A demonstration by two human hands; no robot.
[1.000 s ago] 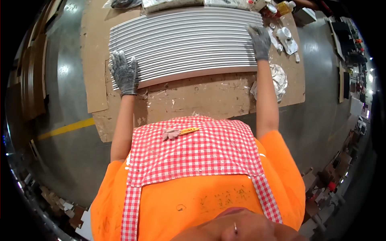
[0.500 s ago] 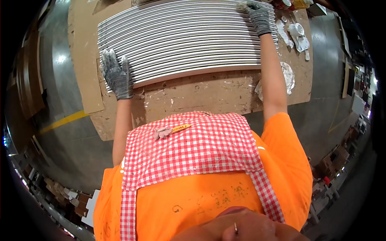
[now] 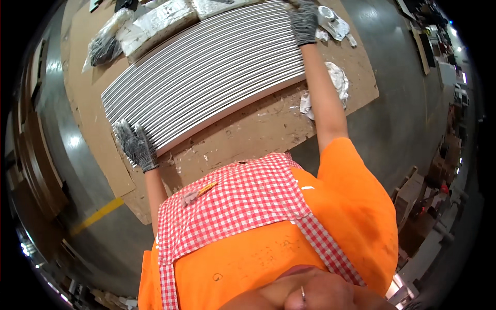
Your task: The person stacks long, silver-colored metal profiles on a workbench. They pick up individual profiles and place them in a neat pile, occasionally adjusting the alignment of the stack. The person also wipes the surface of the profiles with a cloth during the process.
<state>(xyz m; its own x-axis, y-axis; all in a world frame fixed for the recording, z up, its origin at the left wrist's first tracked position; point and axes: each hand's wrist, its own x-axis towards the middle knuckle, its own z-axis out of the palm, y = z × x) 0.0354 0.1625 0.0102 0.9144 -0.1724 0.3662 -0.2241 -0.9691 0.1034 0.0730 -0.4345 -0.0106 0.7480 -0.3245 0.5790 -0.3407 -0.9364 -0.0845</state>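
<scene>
A wide row of long white strips [image 3: 206, 77], with dark lines between them, lies side by side on a brown board-topped table [image 3: 248, 134]. My left hand [image 3: 137, 144], in a grey glove with whitish fingertips, rests at the near left corner of the row, its fingers apart and laid over the strip ends. At the far right end, my right hand [image 3: 304, 21] in a matching glove touches the strips' edge. Its fingers lie partly at the picture's upper border, and I see nothing held in them.
Behind the strips lie plastic-wrapped packages [image 3: 160, 23] and a clear bag with dark contents [image 3: 106, 46]. A white round container [image 3: 326, 14] and a crumpled white cloth [image 3: 338, 82] are on the right. My checked apron [image 3: 243, 201] carries a small yellow tool [image 3: 207, 187].
The view has turned and shifted, so the strips look more slanted and the wrapped packages behind them show. Both hands stay at the two ends of the row.
</scene>
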